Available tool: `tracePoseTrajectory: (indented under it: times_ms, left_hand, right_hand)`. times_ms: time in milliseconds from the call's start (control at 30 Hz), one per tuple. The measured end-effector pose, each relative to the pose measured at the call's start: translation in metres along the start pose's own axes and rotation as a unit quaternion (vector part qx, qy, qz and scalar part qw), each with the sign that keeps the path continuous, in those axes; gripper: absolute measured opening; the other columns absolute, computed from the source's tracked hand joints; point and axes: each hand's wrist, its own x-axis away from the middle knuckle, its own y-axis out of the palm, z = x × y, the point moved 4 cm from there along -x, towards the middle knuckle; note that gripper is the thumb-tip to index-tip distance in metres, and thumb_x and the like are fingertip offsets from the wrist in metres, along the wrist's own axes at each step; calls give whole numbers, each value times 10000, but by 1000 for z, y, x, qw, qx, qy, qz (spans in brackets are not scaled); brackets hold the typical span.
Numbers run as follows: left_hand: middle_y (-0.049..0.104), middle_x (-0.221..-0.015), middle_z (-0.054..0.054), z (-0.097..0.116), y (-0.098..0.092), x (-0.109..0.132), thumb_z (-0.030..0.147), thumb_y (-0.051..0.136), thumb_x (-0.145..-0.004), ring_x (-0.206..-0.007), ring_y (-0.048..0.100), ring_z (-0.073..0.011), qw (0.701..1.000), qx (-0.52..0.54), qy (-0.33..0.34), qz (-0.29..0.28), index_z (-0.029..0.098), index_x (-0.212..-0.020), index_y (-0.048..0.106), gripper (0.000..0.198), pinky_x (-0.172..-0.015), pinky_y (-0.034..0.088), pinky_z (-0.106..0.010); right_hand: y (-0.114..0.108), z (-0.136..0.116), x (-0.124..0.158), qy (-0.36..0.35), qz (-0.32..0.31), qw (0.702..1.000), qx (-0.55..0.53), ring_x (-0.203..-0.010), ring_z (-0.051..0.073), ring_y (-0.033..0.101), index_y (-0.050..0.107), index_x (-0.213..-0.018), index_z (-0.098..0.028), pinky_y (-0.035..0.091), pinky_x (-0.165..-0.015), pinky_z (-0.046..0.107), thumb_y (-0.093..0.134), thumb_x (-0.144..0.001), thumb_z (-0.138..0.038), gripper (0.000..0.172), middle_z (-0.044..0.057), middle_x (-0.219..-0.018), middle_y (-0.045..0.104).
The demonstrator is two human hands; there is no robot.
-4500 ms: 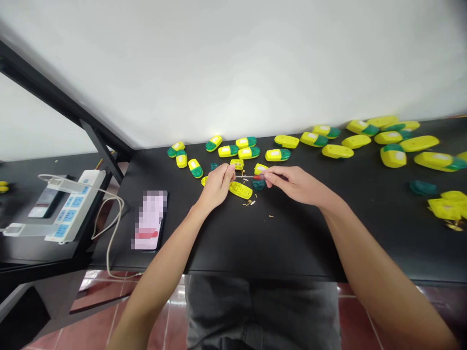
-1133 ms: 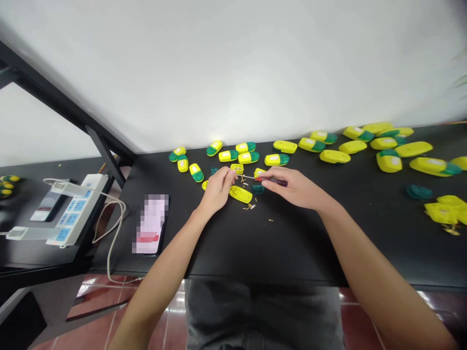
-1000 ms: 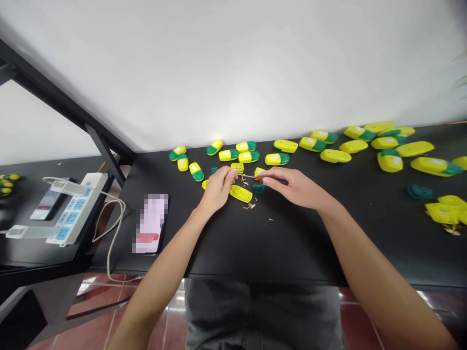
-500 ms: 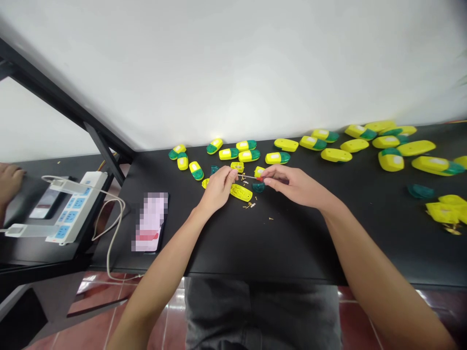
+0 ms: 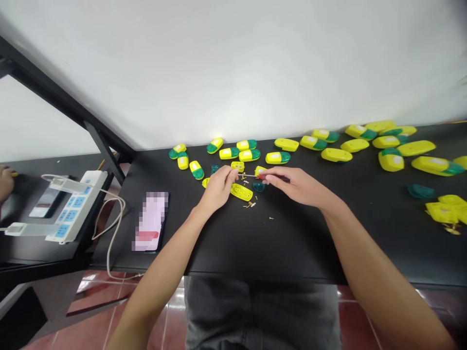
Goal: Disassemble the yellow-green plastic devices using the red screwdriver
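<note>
My right hand grips a screwdriver by its red and dark handle. The thin metal shaft points left. At its tip, the thumb and fingers of my left hand are pinched together; what they hold is too small to make out. Below the shaft lies an open yellow shell half, its inside facing up. A small yellow piece sits just behind my left fingertips. Near my right fingers is a dark green translucent cap. Small brass-coloured screws and metal bits are scattered around the shell.
Several yellow and green plastic casings lie along the wall. More yellow parts and a green cap are at right. A phone, power strip and white cable are at left. Another person's hand shows at the left edge.
My right fingers have shifted slightly on the screwdriver handle, showing less red. My left hand stays in place. The other person's hand has moved toward the left edge, with something yellow beside its fingers.
</note>
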Motion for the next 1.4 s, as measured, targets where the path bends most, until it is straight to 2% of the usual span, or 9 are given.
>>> tracePoseTrajectory:
  times_ms: [133, 300, 500, 600, 767, 933, 1100, 1267, 1400]
  left_hand:
    - [636, -821, -30, -1, 0, 0, 444, 372, -1095, -807, 622, -161, 1000, -6, 1, -4, 207, -829, 529, 390, -788, 485, -289]
    - [640, -821, -33, -1, 0, -1, 443, 362, -1098, -808, 625, -162, 1000, -15, -3, -4, 203, -832, 536, 398, -780, 487, -290]
    - [645, -821, -35, -1, 1, 0, 452, 356, -1099, -813, 629, -164, 1000, -23, -1, -9, 202, -827, 543, 414, -782, 494, -293]
    - [642, -819, -32, -1, 1, -1, 435, 360, -1100, -807, 627, -161, 1000, -23, 3, -8, 202, -828, 543, 402, -781, 490, -291]
    - [641, -823, -34, 0, 1, -1, 415, 360, -1100, -815, 626, -165, 1000, -25, 10, -10, 204, -826, 533, 387, -785, 486, -295]
    - [638, -821, -33, 0, 0, 0, 418, 360, -1099, -810, 626, -167, 1000, -21, 10, -8, 208, -824, 526, 384, -788, 487, -299]
    - [643, -827, -34, 0, 0, 0, 411, 362, -1099, -813, 626, -167, 1000, -26, 5, -12, 207, -827, 531, 379, -796, 491, -301]
    - [648, -829, -34, -1, 1, 0, 417, 361, -1100, -821, 629, -167, 1000, -28, -6, -12, 206, -832, 539, 384, -795, 495, -300]
    - [649, -838, -37, 0, 1, 0, 422, 362, -1098, -827, 632, -171, 1000, -26, -2, -14, 207, -830, 541, 388, -802, 493, -303]
  right_hand:
    - [0, 0, 0, -2, 2, 1000, 1, -978, 281, 749, 781, -1101, -223, 593, -899, 434, 614, -912, -480, 360, 95, -1113, 800]
    - [1, 1, 0, -7, -3, 1000, -1, -1082, 296, 737, 782, -1146, -239, 574, -983, 457, 570, -938, -481, 383, 83, -1183, 791]
    - [0, 1, 0, 4, 7, 1000, -17, -1042, 296, 742, 772, -1141, -227, 588, -956, 467, 658, -874, -470, 378, 98, -1171, 790]
    - [0, 0, 0, -1, 0, 1000, -14, -1073, 293, 741, 779, -1147, -243, 576, -984, 466, 590, -926, -470, 369, 80, -1193, 791]
    - [-1, 0, 0, 2, 1, 1000, -14, -967, 277, 751, 769, -1144, -222, 601, -904, 445, 648, -878, -465, 381, 91, -1152, 797]
    - [0, 0, 0, -8, -7, 1000, -5, -1091, 290, 738, 783, -1159, -244, 575, -989, 454, 579, -937, -468, 375, 76, -1210, 787]
    - [0, 1, 0, 3, -12, 1000, -22, -979, 278, 753, 771, -1179, -230, 601, -910, 447, 653, -884, -478, 402, 89, -1160, 797]
    - [-1, -1, 0, -5, -7, 1000, 1, -1102, 284, 730, 784, -1159, -244, 568, -986, 445, 544, -953, -476, 392, 75, -1210, 788]
    - [-1, 1, 0, 10, -9, 1000, -5, -950, 278, 740, 774, -1167, -219, 602, -879, 445, 654, -869, -517, 438, 98, -1128, 796]
